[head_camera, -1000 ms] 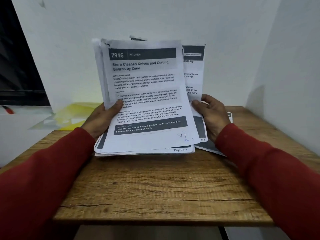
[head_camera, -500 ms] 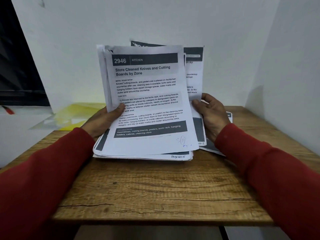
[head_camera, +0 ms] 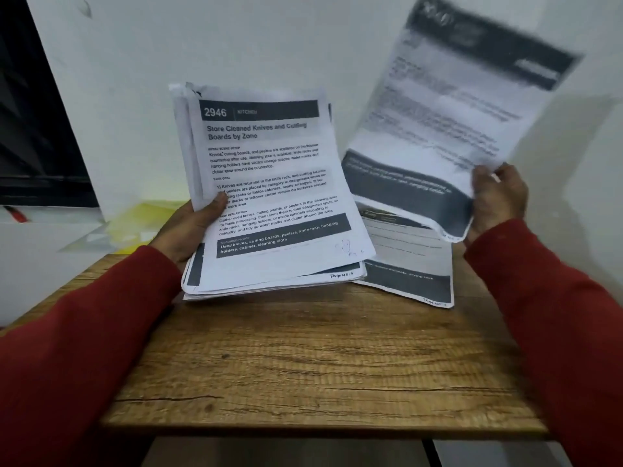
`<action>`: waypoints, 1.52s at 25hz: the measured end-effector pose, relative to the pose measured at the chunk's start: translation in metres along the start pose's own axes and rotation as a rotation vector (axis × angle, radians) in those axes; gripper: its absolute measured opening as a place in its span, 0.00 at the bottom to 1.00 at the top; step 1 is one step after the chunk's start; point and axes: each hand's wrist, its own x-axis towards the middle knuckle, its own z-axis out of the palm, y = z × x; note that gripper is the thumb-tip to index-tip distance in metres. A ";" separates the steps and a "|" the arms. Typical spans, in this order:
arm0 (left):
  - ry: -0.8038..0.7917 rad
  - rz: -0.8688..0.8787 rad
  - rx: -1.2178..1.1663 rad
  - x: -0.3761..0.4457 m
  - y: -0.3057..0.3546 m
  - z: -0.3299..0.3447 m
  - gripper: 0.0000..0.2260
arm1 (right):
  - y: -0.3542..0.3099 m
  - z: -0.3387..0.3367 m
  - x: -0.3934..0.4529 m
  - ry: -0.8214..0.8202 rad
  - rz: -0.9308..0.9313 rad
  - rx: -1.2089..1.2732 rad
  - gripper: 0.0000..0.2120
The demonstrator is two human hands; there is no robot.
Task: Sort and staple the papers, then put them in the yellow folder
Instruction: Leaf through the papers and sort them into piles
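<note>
Sorting printed sheets over the wood-grain tabletop (head_camera: pixel 303 365), one page lifted clear in my right hand.

At far left the yellow folder (head_camera: pixel 148 219) lies past the tabletop's edge, translucent and blurred. My left hand (head_camera: pixel 192 227) grips the stack of papers (head_camera: pixel 269 197), thumb pressed on the top page, whose dark header reads "2946 KITCHEN" above "Store Cleaned Knives and Cutting Boards by Zone"; a lower sheet is handwritten "Page No: 5". Another sheet (head_camera: pixel 408 264) lies flat on the tabletop beside the stack. My right hand (head_camera: pixel 499 200) pinches the raised page (head_camera: pixel 448 112), curled and motion-blurred, unreadable.
</note>
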 end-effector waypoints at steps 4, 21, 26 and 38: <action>0.116 0.006 0.090 0.004 -0.007 -0.005 0.14 | -0.001 -0.017 0.017 0.008 0.117 0.038 0.15; 0.021 0.001 0.095 -0.006 -0.018 0.022 0.13 | 0.034 0.029 -0.063 -0.500 0.242 -0.269 0.09; 0.046 0.004 0.080 -0.005 -0.016 0.019 0.12 | 0.028 0.022 -0.040 -0.344 0.264 -0.084 0.10; 0.062 0.038 0.024 -0.007 -0.013 0.021 0.07 | 0.033 0.012 -0.010 -0.291 0.484 0.099 0.17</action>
